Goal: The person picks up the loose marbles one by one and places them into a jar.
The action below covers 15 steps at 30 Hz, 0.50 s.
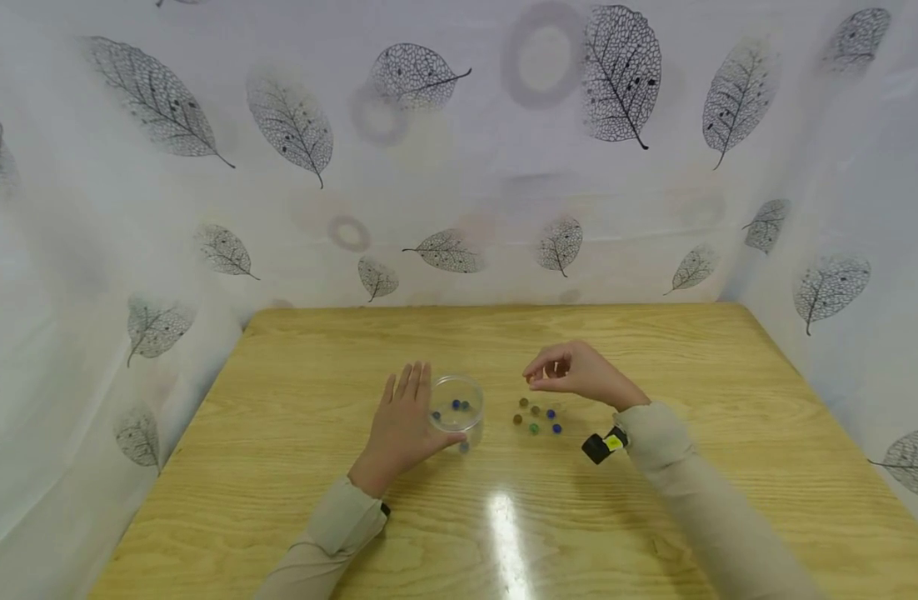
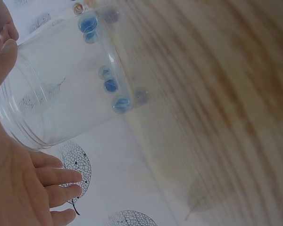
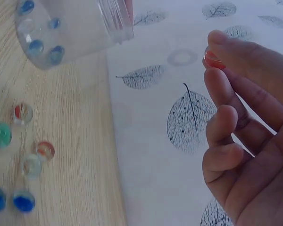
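A clear plastic jar (image 1: 474, 417) stands upright on the wooden table, with several blue marbles (image 2: 111, 85) lying at its bottom. My left hand (image 1: 406, 425) is at the jar's left side, fingers straight and thumb reaching across its near side; the left wrist view shows the fingers spread beside the mouth. To the right of the jar my right hand (image 1: 582, 372) pinches a red marble (image 3: 212, 59) between thumb and index finger, above the table. Below it lie several loose marbles: a green marble (image 3: 1, 135), blue marbles (image 3: 23, 201) and some with red or pale swirls.
The wooden table (image 1: 316, 358) is bounded at the back and sides by a white leaf-print sheet (image 1: 466, 192). A black wrist strap piece (image 1: 597, 448) hangs at the right cuff. Light glares off the tabletop in front of the jar.
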Available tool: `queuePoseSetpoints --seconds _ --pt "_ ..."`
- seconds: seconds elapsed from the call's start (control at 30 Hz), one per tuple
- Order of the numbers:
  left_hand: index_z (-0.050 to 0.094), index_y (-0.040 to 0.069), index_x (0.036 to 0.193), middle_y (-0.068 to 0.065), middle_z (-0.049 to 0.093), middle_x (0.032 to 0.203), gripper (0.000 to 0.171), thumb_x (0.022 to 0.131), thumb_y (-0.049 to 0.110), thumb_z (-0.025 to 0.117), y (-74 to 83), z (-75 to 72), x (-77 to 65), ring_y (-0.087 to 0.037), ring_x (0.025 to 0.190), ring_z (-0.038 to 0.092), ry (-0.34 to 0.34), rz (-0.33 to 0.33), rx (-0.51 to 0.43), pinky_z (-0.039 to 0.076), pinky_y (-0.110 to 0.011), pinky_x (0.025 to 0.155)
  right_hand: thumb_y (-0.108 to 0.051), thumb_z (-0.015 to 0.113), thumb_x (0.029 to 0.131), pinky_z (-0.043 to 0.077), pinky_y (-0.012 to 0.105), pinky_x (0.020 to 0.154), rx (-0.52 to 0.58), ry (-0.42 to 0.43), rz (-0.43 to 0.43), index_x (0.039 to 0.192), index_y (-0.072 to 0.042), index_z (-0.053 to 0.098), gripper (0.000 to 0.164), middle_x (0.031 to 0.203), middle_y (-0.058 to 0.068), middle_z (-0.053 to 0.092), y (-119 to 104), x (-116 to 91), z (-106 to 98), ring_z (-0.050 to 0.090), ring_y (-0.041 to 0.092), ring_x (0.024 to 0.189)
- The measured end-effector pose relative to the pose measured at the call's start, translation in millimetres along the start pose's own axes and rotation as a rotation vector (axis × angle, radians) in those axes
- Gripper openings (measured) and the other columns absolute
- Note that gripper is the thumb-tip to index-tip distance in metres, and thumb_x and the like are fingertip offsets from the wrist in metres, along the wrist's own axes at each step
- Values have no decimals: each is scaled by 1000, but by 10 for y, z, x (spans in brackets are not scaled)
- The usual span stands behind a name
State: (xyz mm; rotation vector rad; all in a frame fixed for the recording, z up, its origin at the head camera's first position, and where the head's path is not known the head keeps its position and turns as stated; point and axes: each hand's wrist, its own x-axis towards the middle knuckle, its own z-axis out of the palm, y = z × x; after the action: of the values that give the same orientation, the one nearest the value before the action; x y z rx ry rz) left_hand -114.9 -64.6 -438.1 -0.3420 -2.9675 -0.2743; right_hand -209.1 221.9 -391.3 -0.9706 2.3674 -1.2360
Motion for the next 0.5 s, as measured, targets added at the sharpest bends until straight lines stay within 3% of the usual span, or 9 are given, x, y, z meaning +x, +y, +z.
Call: queuePoseSetpoints --seconds 0.33,0.5 --pt "22 -3 147 -22 30 151 119 67 74 64 0 15 11 -35 141 28 2 -2 9 20 -49 117 -23 70 85 45 24 53 14 -5 -63 96 -17 74 14 84 -1 68 -84 214 208 51 9 61" --pt "22 -3 147 -22 30 151 119 67 74 63 4 9 11 -35 141 27 -11 -7 11 19 -49 118 -17 69 85 45 24 56 22 -15 -53 97 -10 73 15 89 5 70 -158 305 313 52 10 67"
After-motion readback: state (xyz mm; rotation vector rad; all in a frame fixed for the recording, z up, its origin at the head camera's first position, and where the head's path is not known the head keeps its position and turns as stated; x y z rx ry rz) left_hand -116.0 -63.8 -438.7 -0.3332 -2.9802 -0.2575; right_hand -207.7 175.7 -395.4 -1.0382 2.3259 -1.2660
